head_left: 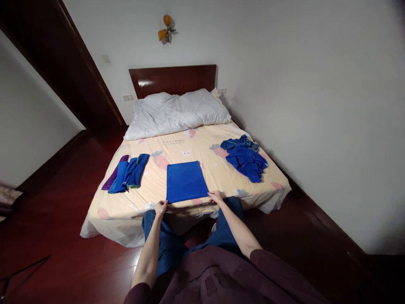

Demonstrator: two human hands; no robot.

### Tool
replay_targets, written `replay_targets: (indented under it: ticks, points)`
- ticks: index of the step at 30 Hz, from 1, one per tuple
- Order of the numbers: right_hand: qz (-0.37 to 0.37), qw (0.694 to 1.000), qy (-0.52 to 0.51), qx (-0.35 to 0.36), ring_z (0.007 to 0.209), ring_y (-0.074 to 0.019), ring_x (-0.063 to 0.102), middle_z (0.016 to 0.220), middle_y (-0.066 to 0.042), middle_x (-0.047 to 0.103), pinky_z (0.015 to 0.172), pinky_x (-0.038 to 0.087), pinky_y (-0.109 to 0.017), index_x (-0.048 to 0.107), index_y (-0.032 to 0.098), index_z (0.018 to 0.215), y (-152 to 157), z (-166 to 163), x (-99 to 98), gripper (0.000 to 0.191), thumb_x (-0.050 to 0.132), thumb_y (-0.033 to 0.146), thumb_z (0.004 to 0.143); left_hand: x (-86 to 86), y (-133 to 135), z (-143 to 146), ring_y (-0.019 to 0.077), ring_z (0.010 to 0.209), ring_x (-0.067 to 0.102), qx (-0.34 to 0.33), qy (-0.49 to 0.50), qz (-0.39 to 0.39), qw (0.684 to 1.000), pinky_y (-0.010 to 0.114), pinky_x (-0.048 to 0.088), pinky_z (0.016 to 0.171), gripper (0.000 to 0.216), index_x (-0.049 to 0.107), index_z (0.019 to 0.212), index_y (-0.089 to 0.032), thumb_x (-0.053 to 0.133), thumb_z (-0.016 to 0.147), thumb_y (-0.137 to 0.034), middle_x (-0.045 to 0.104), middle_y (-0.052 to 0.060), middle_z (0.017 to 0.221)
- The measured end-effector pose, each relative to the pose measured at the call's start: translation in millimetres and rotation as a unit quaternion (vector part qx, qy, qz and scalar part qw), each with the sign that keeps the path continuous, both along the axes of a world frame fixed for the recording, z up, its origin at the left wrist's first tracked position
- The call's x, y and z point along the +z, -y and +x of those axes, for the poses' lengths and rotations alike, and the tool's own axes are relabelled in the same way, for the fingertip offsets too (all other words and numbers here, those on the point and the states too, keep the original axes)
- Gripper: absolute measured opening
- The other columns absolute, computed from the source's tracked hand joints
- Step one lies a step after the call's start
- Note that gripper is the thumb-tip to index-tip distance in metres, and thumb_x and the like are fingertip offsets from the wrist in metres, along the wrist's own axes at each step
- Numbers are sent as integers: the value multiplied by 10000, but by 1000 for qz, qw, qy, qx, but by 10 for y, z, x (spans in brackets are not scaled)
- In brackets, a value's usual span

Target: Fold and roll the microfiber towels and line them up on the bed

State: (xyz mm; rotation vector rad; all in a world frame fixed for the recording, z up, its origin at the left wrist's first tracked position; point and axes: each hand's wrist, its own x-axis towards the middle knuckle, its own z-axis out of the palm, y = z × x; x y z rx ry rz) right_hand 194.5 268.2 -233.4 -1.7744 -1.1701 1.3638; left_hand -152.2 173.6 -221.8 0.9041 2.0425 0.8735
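A blue cloth [185,180], folded into a flat rectangle, lies on the near edge of the bed [152,198]. My left hand [160,207] pinches its near left corner. My right hand [216,196] pinches its near right corner. Both hands have their fingers closed on the cloth's front edge. To the left lie folded blue and purple garments [126,173] in a row. A crumpled heap of blue clothes [245,158] sits on the bed's right side.
A white duvet [177,113] is bunched against the dark wooden headboard [172,79]. The bed's right side runs close to the white wall. Dark red wooden floor [57,236] lies to the left and around the foot. A dark wooden door frame [72,76] stands at left.
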Motion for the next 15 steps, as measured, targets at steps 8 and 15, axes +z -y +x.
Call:
replay_targets:
  ticks: [8,15]
  points:
    - [142,987,42,58,630,-184,683,724,-28,734,581,547,-264,719,194,951,364,241,-204,199,662,305,796,-98,297,-47,212,759,724,-127,-56,82,987,364,581,826,313,684,1140,-195,592,869,-321,732,28,801]
    - [236,962,55,129,746,-188,653,809,-32,712,765,551,-314,796,204,976,419,275,-247,287,631,231,743,-138,332,-134,224,858,707,-212,-87,141,963,347,583,820,424,755,1145,-182,722,750,-333,713,75,989]
